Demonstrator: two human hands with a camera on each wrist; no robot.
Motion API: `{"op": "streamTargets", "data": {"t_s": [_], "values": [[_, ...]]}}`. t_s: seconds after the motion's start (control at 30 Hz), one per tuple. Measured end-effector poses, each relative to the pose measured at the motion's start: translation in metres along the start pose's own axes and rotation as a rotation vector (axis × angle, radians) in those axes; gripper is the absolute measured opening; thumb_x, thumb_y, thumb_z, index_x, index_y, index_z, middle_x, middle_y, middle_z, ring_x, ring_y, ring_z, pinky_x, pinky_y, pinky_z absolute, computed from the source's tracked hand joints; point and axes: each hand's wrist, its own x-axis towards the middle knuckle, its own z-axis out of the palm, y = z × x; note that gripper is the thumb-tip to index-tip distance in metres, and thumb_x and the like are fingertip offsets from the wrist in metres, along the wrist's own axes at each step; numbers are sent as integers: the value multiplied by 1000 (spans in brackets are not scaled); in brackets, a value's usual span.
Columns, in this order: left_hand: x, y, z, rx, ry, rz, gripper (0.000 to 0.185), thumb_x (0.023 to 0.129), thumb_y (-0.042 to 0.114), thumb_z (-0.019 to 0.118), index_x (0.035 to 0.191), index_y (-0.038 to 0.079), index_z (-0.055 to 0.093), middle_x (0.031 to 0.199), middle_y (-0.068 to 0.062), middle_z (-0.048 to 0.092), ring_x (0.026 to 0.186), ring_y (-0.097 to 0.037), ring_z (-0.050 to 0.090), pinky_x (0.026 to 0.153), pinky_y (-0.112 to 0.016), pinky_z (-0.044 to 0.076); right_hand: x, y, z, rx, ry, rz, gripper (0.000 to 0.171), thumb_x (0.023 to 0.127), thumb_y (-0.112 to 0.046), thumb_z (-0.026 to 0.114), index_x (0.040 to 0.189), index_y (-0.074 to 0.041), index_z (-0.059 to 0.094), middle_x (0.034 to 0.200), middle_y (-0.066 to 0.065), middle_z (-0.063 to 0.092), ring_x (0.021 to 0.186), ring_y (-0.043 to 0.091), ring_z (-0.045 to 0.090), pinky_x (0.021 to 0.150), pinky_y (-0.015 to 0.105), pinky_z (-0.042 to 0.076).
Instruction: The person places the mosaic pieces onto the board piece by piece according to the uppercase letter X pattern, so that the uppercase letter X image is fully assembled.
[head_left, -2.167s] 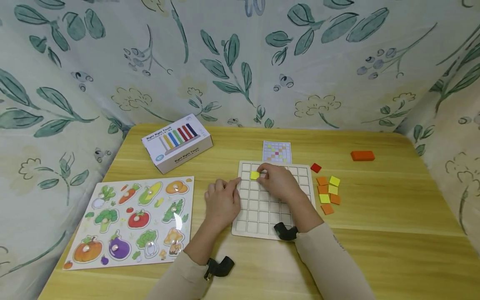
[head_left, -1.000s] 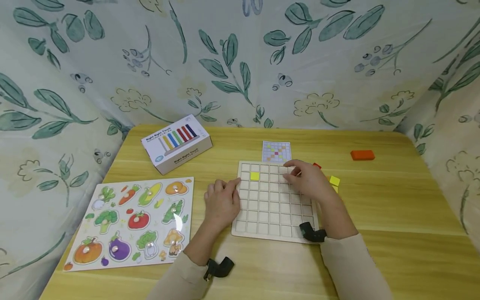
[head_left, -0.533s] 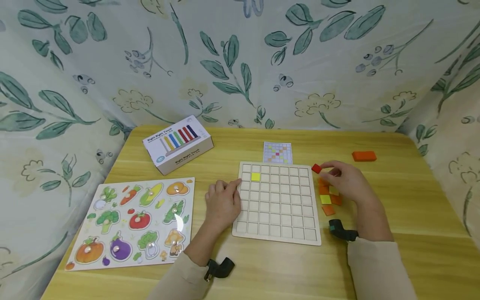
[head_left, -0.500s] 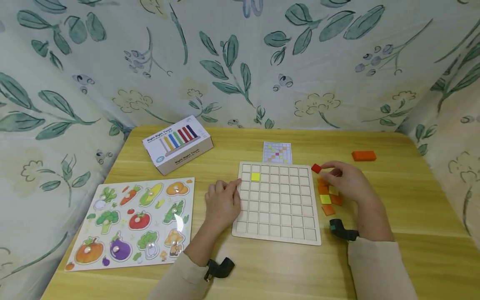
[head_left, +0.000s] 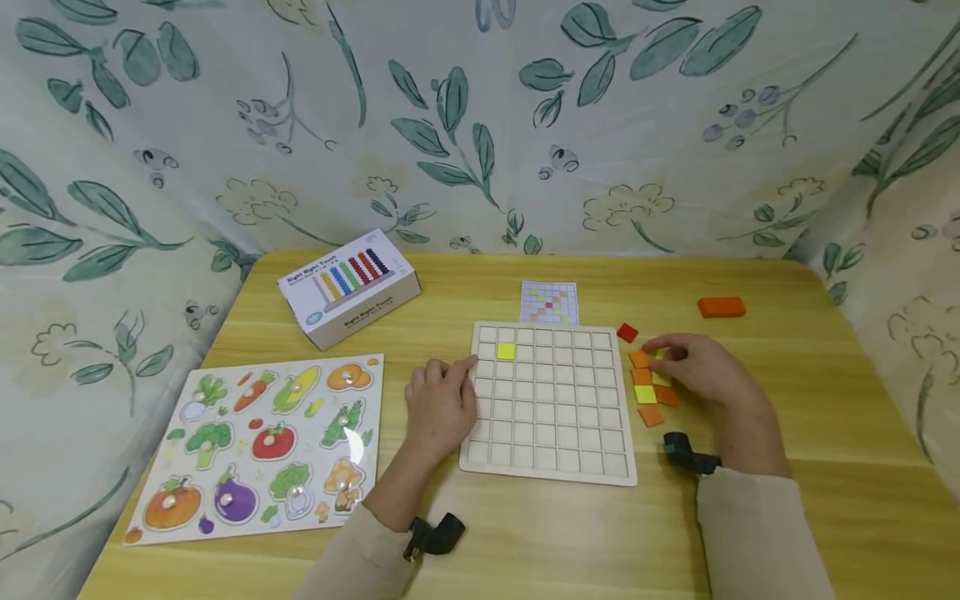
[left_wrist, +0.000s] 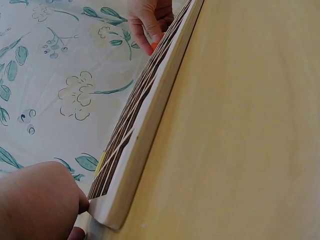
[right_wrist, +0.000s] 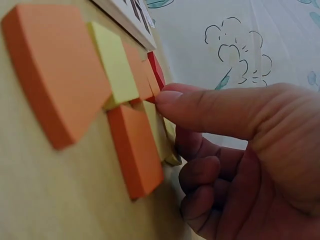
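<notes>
In the head view my left hand (head_left: 438, 404) rests on the table with its index fingertip at the left edge of the wooden grid board (head_left: 547, 478). One yellow tile (head_left: 506, 351) lies in the board's upper left part. My right hand (head_left: 705, 371) is over the loose tiles right of the board, thumb and index finger spread around a partly hidden yellow tile (head_left: 659, 354). In the right wrist view the thumb tip is right at the tiles and the other fingers curl beneath. An orange tile (head_left: 640, 359) and a red tile (head_left: 627, 332) lie by the fingertips.
A small pattern card (head_left: 550, 302) lies behind the board. At the left are a vegetable puzzle board (head_left: 311, 446) and a white box (head_left: 348, 287) with a bead-rack picture. An orange-red block (head_left: 722, 307) sits at the back right. Floral cloth (head_left: 465, 167) surrounds the table.
My right hand left the yellow tile in the grid, travelled right to the red tile, then shifted slightly down toward the yellow and orange tiles. The left hand kept its place at the board's edge.
</notes>
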Motion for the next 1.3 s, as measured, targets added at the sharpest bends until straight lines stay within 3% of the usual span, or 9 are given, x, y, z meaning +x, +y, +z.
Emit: {"op": "streamTargets", "data": {"t_s": [0.37,0.6,1.07,1.3], "values": [[0,-2,2,-4,15,-1,37,101,25,53,137,26,65,103,-7,56,93,-26,44,79,-38,33,2,-5,4,-6,60,53,45,103,-36,56,138,-9,55,109,18,53,95,31,51,74,37,41],[0,-2,2,-4,8,-4,38,102,25,53,137,27,64,103,-7,56,93,-26,44,79,-38,33,2,-9,4,9,29,92,52,99,-36,61,143,-11,52,110,19,52,96,32,50,74,38,42],[1,-3,0,-18,-12,-2,38,102,25,52,137,28,64,104,-7,57,95,-26,45,81,-39,33,4,-4,3,-22,74,64,48,101,-37,60,136,-5,54,105,17,56,89,29,53,69,33,43],[0,-3,-1,-16,-17,-6,38,102,25,52,138,28,64,103,-7,56,94,-26,43,80,-38,32,-3,-17,2,21,107,29,51,101,-40,61,140,-8,53,110,16,56,94,29,53,73,33,44]]}}
